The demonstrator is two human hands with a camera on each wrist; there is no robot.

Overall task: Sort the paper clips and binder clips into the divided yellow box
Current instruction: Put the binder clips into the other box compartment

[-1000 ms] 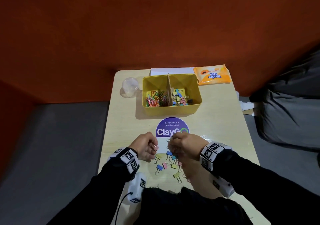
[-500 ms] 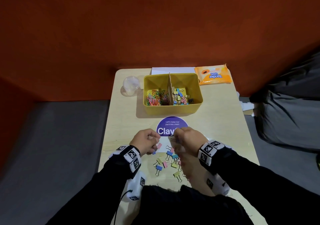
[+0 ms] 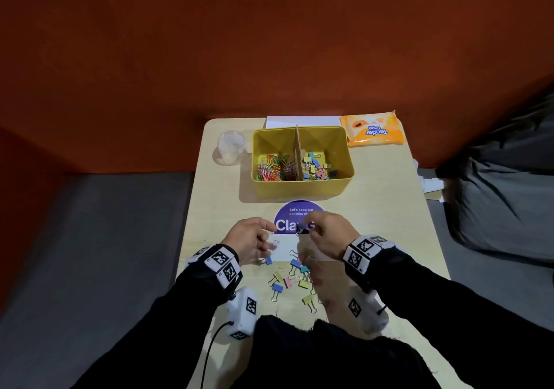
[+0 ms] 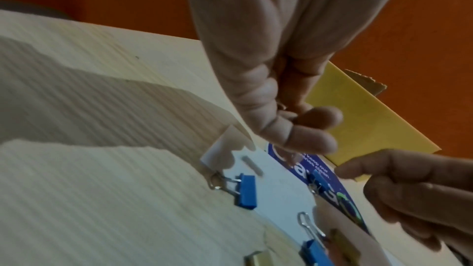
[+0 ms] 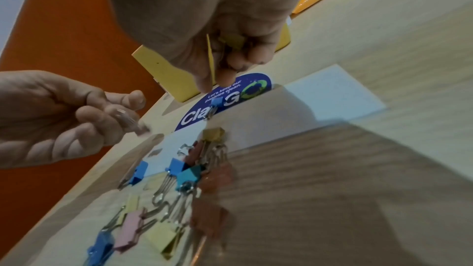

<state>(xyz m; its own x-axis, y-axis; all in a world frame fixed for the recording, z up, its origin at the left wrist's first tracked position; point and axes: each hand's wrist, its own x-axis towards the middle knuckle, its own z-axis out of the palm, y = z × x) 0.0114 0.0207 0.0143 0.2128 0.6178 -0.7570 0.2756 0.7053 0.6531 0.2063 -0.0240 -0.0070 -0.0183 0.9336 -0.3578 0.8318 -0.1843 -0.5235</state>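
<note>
The yellow box (image 3: 302,190) stands mid-table with a cardboard divider: paper clips lie on its left side, binder clips on its right. Several coloured binder clips (image 3: 287,282) lie scattered near the front edge. My right hand (image 3: 308,226) hovers over the purple sticker, its fingers curled round yellow binder clips (image 5: 230,43). A small blue binder clip (image 5: 216,102) sits just below its fingertips; whether it is held is unclear. My left hand (image 3: 268,232) is beside it with its fingers curled, and a blurred silvery clip (image 5: 125,118) shows at its fingertips.
A clear plastic cup (image 3: 230,148) stands left of the box, and an orange wipes pack (image 3: 374,130) lies at the back right. White paper (image 3: 299,120) lies behind the box. A white sheet (image 3: 283,252) lies under the hands. A dark grey bag (image 3: 494,208) sits off the table's right.
Both hands have lifted off the clip pile and moved forward over the purple sticker, the right hand carrying binder clips. More loose clips now show behind the hands.
</note>
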